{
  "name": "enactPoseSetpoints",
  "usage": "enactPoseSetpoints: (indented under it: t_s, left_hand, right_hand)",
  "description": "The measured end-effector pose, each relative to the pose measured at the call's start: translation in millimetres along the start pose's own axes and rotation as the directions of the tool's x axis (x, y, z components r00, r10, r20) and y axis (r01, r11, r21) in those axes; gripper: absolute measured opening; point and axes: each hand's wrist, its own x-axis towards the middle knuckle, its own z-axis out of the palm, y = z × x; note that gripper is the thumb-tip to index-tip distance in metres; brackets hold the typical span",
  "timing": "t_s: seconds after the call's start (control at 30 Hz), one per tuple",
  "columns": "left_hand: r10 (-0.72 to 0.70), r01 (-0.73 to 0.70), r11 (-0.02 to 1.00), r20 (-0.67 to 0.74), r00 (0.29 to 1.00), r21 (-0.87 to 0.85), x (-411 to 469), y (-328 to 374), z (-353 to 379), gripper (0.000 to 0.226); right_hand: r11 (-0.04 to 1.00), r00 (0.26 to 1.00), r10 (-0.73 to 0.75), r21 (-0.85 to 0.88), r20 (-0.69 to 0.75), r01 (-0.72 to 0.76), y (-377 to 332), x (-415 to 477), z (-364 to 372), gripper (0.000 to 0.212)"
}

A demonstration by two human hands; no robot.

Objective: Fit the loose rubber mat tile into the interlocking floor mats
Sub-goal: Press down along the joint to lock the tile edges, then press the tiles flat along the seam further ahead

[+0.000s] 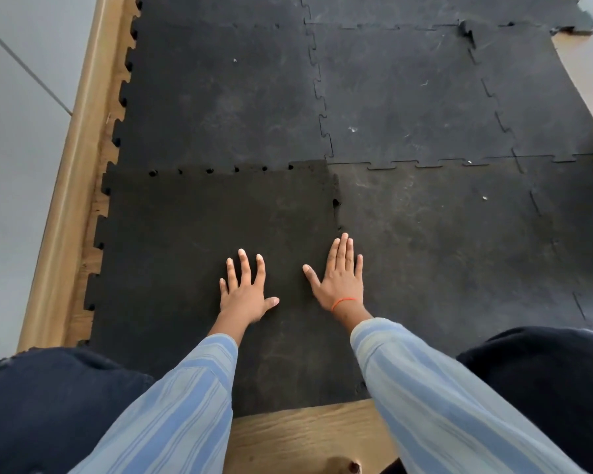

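The loose black rubber tile (192, 227) lies at the near left of the interlocking floor mats (408, 97). Its far edge overlaps the neighbouring mat, with small gaps showing along the toothed seam. Its right edge lies against the mat (442, 241) beside it. My left hand (245, 292) rests flat on the tile, fingers spread. My right hand (339, 275), with an orange thread at the wrist, lies flat across the right seam, fingers spread. Neither hand holds anything.
A wooden skirting board (72, 186) and a grey wall (11, 148) run along the left. Bare wooden floor (298, 436) shows at the near edge between my knees. At the far right a mat corner (582, 18) curls up.
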Motion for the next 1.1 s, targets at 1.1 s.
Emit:
enactPoseSetpoints:
  t_s: [1.1]
  left_hand:
    - [0.170,-0.161,0.975,-0.046,0.984,0.151,58.7,-14.2,-64.6,0.134]
  right_hand:
    - [0.991,0.981,-0.130,-0.034,-0.147,0.126,9.2,65.3,-9.2,0.087]
